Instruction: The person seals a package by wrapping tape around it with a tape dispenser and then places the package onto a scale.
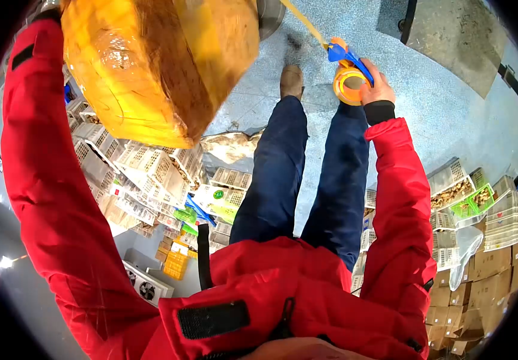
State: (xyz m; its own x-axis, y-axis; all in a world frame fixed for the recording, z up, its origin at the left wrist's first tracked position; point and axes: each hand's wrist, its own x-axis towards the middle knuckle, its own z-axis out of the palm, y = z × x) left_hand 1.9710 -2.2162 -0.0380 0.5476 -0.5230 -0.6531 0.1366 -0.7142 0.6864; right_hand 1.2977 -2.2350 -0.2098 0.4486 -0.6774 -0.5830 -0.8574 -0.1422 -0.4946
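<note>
My right hand is closed around the blue handle of a tape dispenser carrying an orange-rimmed roll. From the dispenser a strip of yellowish tape stretches up and left, out of the picture. A large box, wrapped in shiny yellow-brown tape, fills the upper left. My left sleeve runs up along the box's left side. Almost nothing of the left hand shows at the top edge, and its fingers are hidden.
White crates are stacked at the left, and more crates with a green basket stand at the right. Cardboard boxes pile up at the lower right. A grey panel lies on the blue floor.
</note>
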